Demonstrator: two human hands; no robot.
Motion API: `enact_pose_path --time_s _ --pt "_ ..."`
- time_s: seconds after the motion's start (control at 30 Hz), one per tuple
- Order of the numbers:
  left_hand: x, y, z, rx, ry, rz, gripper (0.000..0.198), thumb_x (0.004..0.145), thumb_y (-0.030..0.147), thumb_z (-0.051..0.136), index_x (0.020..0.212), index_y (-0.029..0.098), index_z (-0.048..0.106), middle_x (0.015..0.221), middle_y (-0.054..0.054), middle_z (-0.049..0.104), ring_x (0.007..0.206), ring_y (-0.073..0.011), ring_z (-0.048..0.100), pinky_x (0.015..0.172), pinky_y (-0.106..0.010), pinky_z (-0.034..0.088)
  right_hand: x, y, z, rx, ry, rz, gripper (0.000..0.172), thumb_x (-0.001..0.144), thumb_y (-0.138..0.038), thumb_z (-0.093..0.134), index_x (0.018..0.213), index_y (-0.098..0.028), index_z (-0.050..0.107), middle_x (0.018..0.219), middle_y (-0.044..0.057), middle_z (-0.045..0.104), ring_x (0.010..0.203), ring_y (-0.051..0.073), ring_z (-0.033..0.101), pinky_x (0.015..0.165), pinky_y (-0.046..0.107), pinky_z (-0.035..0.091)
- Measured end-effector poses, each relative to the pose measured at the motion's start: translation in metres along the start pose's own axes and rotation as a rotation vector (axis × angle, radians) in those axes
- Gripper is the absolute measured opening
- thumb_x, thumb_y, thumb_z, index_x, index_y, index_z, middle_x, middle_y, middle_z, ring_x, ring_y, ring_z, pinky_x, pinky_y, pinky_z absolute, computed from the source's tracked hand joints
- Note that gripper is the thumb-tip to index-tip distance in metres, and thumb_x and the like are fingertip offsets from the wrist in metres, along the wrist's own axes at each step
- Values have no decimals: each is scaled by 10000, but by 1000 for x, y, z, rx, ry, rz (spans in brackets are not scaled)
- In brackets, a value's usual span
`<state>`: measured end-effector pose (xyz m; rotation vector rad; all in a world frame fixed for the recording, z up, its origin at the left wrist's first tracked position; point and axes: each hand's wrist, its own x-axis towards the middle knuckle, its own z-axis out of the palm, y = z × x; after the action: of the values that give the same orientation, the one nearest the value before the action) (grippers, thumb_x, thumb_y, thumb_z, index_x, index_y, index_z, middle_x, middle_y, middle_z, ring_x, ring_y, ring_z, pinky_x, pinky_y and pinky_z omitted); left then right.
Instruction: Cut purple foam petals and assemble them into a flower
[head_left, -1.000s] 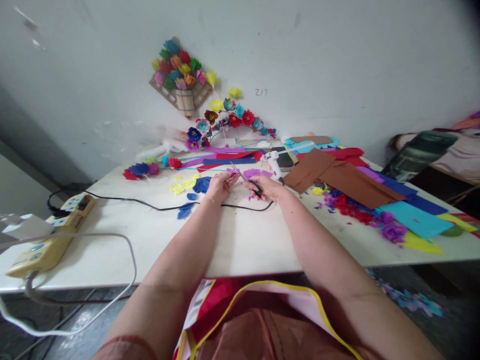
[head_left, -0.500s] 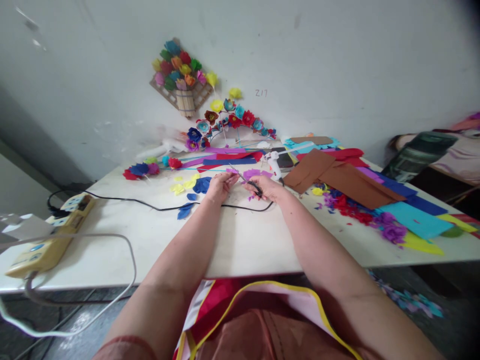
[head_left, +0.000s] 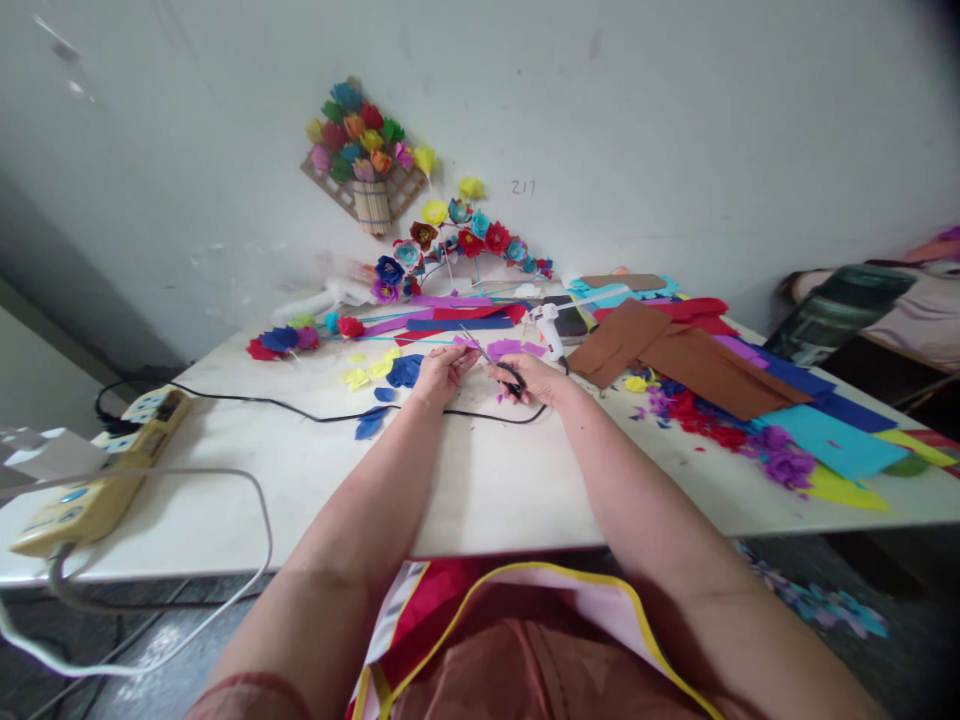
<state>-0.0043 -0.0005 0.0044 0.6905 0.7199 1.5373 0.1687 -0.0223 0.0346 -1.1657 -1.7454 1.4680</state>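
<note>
Black-handled scissors (head_left: 514, 381) are clamped by fingers of the right hand (head_left: 535, 377). The left hand (head_left: 441, 375), fingers pinched together beside the blades (head_left: 481, 349), could be nicked if they slip.

The table's (head_left: 510, 500) near-left corner carries a power strip (head_left: 105, 480), from which a cord (head_left: 247, 399) runs rightward before the 2 hands. A flower bunch (head_left: 281, 341) lies by the left edge, toward the far-left corner. An arch of flowers (head_left: 471, 243) stands along the far edge's middle, with paper strips (head_left: 469, 312) before it and a glue gun (head_left: 549, 328) to their right. Paper sheets (head_left: 720, 365) cover the right side, with scraps (head_left: 705, 415) before them. Loose petals (head_left: 405, 371) lie left of the left hand (head_left: 442, 375); scissors (head_left: 517, 385) are in the right hand (head_left: 534, 376).
</note>
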Motion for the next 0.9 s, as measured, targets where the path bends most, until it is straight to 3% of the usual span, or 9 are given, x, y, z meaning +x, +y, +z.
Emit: enact_pose_path --time_s 0.43,0.9 --pt "-3 0 2 38 -47 -14 82 671 51 686 641 115 644 652 -54 692 728 -168 706 891 -321 540 1 6 -6 43 -46 -2 419 817 -556 636 829 -152 527 552 -22 586 370 58 520 263 130 290" --pt "-3 0 3 48 -42 -11 104 694 51 660 628 119 617 671 -44 690 713 -157 702 870 -309 545 3 7 -5 65 -27 -22 406 795 -527 677 788 -158 509 513 -45 537 339 45 469 256 133 257"
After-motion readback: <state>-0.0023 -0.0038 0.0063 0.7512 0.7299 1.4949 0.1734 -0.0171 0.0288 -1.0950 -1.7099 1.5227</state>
